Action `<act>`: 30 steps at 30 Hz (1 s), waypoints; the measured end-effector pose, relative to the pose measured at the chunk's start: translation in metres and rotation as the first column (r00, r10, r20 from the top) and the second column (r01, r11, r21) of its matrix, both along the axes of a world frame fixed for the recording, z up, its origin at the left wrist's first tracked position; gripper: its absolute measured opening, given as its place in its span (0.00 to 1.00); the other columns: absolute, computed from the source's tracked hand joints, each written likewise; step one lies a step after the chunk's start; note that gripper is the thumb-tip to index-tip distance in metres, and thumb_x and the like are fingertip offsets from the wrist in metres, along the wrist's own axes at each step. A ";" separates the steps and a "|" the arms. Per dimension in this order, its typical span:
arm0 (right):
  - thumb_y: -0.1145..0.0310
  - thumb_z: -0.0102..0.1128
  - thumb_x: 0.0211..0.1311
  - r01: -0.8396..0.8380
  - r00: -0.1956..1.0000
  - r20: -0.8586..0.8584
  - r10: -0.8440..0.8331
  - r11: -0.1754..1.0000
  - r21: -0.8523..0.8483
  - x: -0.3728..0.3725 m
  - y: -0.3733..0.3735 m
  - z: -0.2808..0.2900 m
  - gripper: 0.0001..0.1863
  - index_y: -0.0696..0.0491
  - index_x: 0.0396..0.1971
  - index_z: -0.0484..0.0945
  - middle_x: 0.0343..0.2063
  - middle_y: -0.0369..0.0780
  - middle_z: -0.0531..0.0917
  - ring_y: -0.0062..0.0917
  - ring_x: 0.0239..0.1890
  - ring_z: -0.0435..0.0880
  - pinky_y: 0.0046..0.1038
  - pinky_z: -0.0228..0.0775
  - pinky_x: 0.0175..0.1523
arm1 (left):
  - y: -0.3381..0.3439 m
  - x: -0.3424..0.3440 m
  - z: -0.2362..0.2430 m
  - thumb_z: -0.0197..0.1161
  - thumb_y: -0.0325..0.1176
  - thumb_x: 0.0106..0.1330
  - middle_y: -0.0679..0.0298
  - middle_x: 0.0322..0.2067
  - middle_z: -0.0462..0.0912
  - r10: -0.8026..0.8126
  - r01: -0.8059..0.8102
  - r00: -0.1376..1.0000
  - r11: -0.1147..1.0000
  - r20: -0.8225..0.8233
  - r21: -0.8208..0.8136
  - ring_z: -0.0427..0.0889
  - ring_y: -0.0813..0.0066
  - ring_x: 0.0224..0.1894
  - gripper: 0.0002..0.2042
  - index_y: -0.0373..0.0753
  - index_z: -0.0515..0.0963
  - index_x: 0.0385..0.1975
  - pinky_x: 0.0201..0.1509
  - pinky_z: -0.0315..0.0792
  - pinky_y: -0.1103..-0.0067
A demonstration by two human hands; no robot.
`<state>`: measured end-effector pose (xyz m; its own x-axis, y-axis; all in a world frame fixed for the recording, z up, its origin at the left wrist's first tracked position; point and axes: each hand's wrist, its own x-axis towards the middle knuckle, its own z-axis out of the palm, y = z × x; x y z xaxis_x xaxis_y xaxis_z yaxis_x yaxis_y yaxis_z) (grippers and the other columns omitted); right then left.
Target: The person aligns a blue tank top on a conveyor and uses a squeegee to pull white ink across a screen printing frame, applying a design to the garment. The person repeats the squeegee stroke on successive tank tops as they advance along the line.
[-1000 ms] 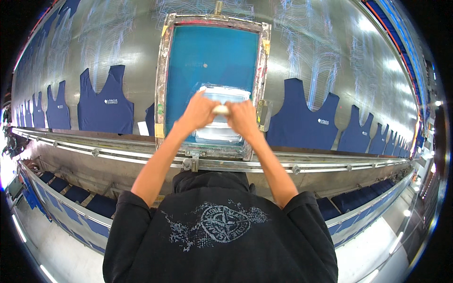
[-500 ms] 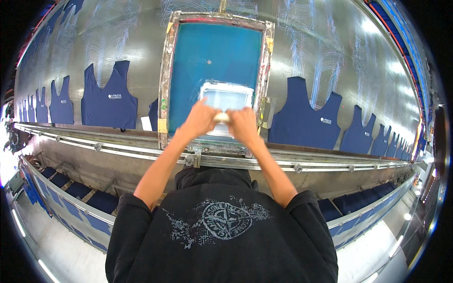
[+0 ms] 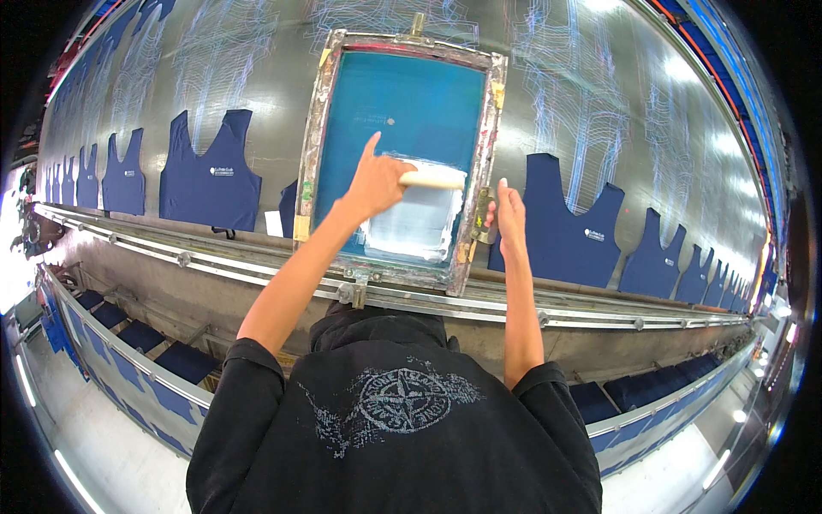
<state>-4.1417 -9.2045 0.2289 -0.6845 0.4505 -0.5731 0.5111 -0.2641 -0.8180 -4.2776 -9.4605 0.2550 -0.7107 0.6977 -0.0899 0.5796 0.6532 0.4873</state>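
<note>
Long printing table [image 3: 257, 94], grey and shiny, runs the full width of the view; metal rail [image 3: 214, 261] along its near edge.

Far left along the table: row of navy vests [image 3: 210, 176] laid flat, each with a small pale mark on the chest, spaced evenly towards the left end.

Centre: screen frame [image 3: 312, 146] lies flat on the table, its near edge just above the rail. Frame is worn and paint-stained; mesh [image 3: 411, 103] inside is teal. A patch of white ink [image 3: 415, 223] covers the lower right part of the mesh.

Left hand [image 3: 372, 184] is over the mesh, closed around the left end of the squeegee [image 3: 437, 178], index finger sticking up. Squeegee lies crosswise at the top edge of the white patch, pale handle, touching the mesh.

Right hand [image 3: 511, 218] is released, fingers straight and together, just beside the right side of the frame; contact with it cannot be judged.

Right of the frame: more navy vests [image 3: 569, 231] continue along the table towards the right end.
</note>
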 end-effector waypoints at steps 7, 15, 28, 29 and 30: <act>0.62 0.59 0.73 0.329 0.937 -0.239 -0.253 0.871 0.366 -0.020 -0.049 0.038 0.16 0.45 0.24 0.66 0.15 0.25 0.61 0.09 0.14 0.57 0.21 0.41 0.17 | -0.085 0.156 0.004 0.61 0.17 0.50 0.65 0.53 0.87 0.073 -0.049 0.993 0.967 -0.088 0.249 0.84 0.70 0.57 0.28 0.45 0.82 0.54 0.79 0.48 0.52; 0.66 0.57 0.74 0.255 0.926 -0.366 -0.093 0.869 0.424 -0.085 -0.222 -0.016 0.15 0.51 0.25 0.67 0.19 0.28 0.64 0.10 0.20 0.59 0.22 0.50 0.26 | -0.245 0.081 0.000 0.61 0.18 0.53 0.64 0.55 0.85 0.097 -0.086 0.993 0.986 -0.072 0.144 0.82 0.66 0.59 0.25 0.42 0.82 0.53 0.80 0.45 0.52; 0.61 0.54 0.73 0.210 0.964 -0.262 -0.041 0.718 0.663 -0.187 -0.471 -0.060 0.15 0.57 0.31 0.69 0.16 0.37 0.70 0.28 0.19 0.70 0.38 0.60 0.30 | -0.492 -0.027 -0.009 0.61 0.17 0.53 0.64 0.48 0.89 0.129 -0.121 0.990 0.983 -0.054 0.137 0.85 0.67 0.55 0.21 0.43 0.85 0.47 0.80 0.48 0.54; 0.61 0.53 0.74 0.134 0.982 -0.188 -0.003 0.714 0.687 -0.189 -0.476 -0.054 0.15 0.57 0.31 0.70 0.18 0.40 0.72 0.31 0.21 0.72 0.38 0.61 0.31 | -0.494 -0.030 -0.010 0.61 0.17 0.53 0.64 0.46 0.89 0.122 -0.112 0.991 0.983 -0.057 0.146 0.85 0.67 0.54 0.21 0.43 0.85 0.46 0.79 0.48 0.54; 0.60 0.51 0.74 0.057 0.993 -0.112 0.031 0.708 0.704 -0.190 -0.477 -0.049 0.15 0.56 0.31 0.70 0.20 0.42 0.75 0.35 0.23 0.75 0.38 0.62 0.32 | -0.495 -0.034 -0.011 0.60 0.18 0.53 0.63 0.45 0.89 0.112 -0.102 0.992 0.983 -0.059 0.154 0.85 0.67 0.54 0.20 0.44 0.85 0.46 0.79 0.49 0.54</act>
<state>-4.3318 -9.6817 0.1802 -0.7120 0.7022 -0.0078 0.4097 0.4063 -0.8168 -4.3112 -9.9559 0.2441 -0.7829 0.6191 0.0608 0.5449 0.6353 0.5473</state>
